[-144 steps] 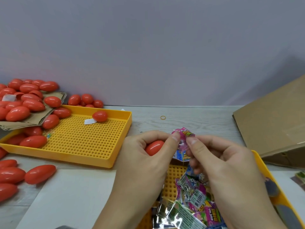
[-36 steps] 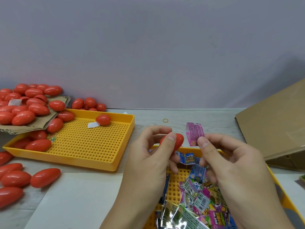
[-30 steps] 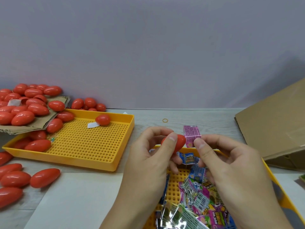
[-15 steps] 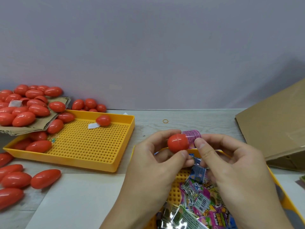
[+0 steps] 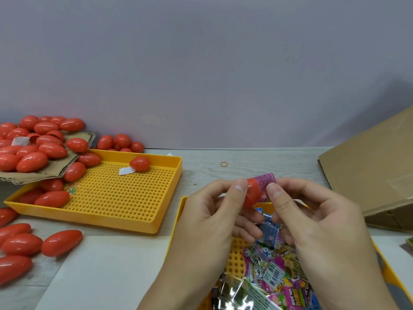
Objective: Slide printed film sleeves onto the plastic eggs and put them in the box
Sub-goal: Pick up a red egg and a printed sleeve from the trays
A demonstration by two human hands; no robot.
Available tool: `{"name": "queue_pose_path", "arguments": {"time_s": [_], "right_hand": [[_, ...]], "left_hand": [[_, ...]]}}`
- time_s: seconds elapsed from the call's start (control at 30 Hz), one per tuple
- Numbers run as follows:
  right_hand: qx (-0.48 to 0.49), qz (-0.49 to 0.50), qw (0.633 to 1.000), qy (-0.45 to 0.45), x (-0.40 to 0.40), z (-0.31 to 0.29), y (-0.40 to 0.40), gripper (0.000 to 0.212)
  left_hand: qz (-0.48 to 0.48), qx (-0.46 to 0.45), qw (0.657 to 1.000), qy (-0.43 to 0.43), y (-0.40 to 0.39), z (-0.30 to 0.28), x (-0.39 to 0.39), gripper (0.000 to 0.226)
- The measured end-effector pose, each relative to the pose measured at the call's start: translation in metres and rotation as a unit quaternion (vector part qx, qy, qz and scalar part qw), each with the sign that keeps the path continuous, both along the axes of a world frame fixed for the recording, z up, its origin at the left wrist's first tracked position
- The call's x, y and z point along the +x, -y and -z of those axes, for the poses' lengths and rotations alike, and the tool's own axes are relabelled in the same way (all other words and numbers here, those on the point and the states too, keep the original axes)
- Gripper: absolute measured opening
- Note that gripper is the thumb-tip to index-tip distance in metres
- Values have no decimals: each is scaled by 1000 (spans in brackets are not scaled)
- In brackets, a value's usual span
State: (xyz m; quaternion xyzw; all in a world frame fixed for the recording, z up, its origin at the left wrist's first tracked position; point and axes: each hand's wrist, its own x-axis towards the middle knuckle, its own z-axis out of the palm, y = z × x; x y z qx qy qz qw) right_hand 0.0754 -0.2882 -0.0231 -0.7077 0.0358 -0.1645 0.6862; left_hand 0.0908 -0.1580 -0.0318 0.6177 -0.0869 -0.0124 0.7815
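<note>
- Since the frame half a second back: egg (image 5: 252,193) now sits partly inside the pink printed sleeve (image 5: 264,181); sleeve covers its right end, red left end exposed. Both held slightly higher in frame than before.
- Upper left of frame: heap of red eggs (image 5: 33,144) on a torn cardboard sheet (image 5: 55,170), overlapping the far-left corner of the left tray (image 5: 125,198).
- Lower left: loose eggs (image 5: 60,242) lying on the table (image 5: 245,164), some blurred at the edge.
- Left tray: yellow, perforated floor; several eggs along its left side; one lone egg (image 5: 139,163) near the back wall, touching a white paper scrap (image 5: 126,171).
- Centre: small rubber band (image 5: 224,164) on the table behind the hands.
- Left hand (image 5: 210,222): thumb and fingers curled, pinching the red end of the egg.
- Right hand (image 5: 312,220): thumb and forefinger pinching the sleeve at the egg's right end.
- Egg and sleeve are held in the air, centre of frame, above the back edge of the near tray (image 5: 178,220).
- Lower centre-right: near tray holds a pile of flat printed sleeves (image 5: 268,271), partly hidden by the hands.
- Right edge: cardboard box (image 5: 368,175), flap tilted up; inside not visible.
</note>
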Motion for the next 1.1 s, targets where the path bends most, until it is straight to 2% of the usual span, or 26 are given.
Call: {"name": "queue_pose_path", "arguments": {"time_s": [0.1, 0.33, 0.63, 0.77, 0.9, 1.1], "right_hand": [[-14, -1, 1000, 4, -1, -1, 0, 29], [-18, 0, 1000, 5, 0, 0, 1, 23], [-18, 1, 1000, 9, 1, 2, 1, 28], [-17, 7, 1000, 11, 1, 2, 0, 31], [-24, -4, 1000, 10, 1, 3, 2, 23], [-32, -13, 999, 22, 2, 4, 3, 21]], "left_hand": [[-3, -9, 1000, -3, -1, 0, 0, 33], [2, -8, 1000, 6, -3, 0, 1, 18], [4, -2, 1000, 17, -4, 1, 0, 12], [-2, 13, 1000, 14, -3, 1, 1, 13], [-6, 32, 999, 9, -4, 1, 0, 14], [0, 8, 1000, -1, -2, 0, 0, 22]]}}
